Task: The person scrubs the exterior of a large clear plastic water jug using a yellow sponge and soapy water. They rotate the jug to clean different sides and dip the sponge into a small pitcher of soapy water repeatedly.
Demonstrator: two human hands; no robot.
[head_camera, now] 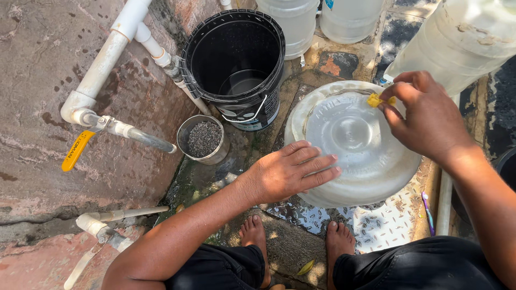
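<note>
So the person is squatting on wet stone paving, bare feet (257, 236) right at the edge of the work. In front of them lies a big translucent plastic jug (352, 145), bottom end facing up at the camera, resting on the ground between the black bucket (236, 53) and their knees.

The left hand (290, 171) is laid flat on the lower rim of the jug, fingers spread and extended, not wrapped around anything, just pressing to steady it. The right hand (424, 115) has a pinched grip, thumb and fingertips closed on a small yellow scrap (376, 100), looks like a bit of sponge or scouring pad, touching the upper rim of the jug's base.

What could go wrong, in my opinion: that jug is round and the ground looks wet and slimy, so if the flat palm slips it could roll toward the bucket or the small metal tin of dark grit (203, 139) just beside it and tip that over. The yellow scrap is tiny, so a wet pinch could easily lose it. Bare feet on wet stone are a slip risk too. There's also white pipework with a yellow-handled valve (75, 151) close on the left, easy to bump with an elbow.
</note>
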